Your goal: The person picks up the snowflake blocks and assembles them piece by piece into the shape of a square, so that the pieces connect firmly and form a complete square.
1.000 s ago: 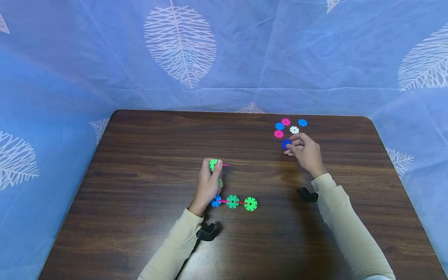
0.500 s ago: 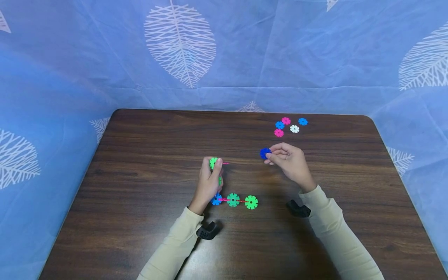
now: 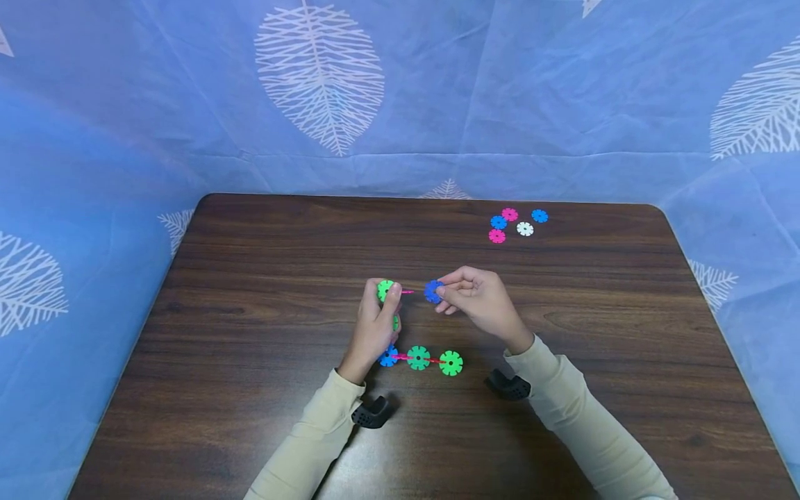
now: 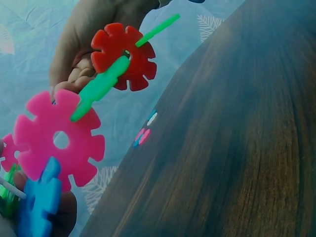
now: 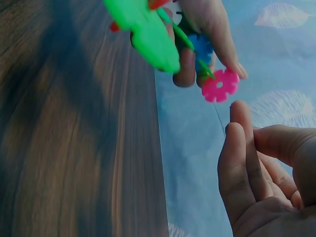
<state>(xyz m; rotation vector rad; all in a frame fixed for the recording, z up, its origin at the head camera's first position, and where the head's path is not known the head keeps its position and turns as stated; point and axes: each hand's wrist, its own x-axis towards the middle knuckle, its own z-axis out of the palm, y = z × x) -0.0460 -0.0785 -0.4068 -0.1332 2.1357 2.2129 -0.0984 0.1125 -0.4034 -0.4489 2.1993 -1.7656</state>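
My left hand (image 3: pixel 370 337) grips a chain of slotted plastic discs joined edge to edge. At its top is a green disc (image 3: pixel 384 290) with a pink disc (image 3: pixel 407 292) edge-on jutting right; lower down come a light blue disc (image 3: pixel 388 356), a teal disc (image 3: pixel 418 357) and a bright green disc (image 3: pixel 451 363). Just right of the jutting pink one, my right hand (image 3: pixel 484 302) pinches a dark blue disc (image 3: pixel 432 292) between thumb and fingers. In the left wrist view, a large pink disc (image 4: pixel 37 145) and red disc (image 4: pixel 140 64) show. Fingers hide part of the chain.
Loose discs lie at the table's back right: a white disc (image 3: pixel 525 229), a pink disc (image 3: pixel 496 237), a blue disc (image 3: pixel 539 216) and a few others. The dark wooden table (image 3: pixel 250 278) meets a blue leaf-patterned cloth (image 3: pixel 437 90) behind.
My right hand has drawn the dark blue disc away from the loose discs, leftward and nearer, up to the chain. The left hand has stayed nearly still.
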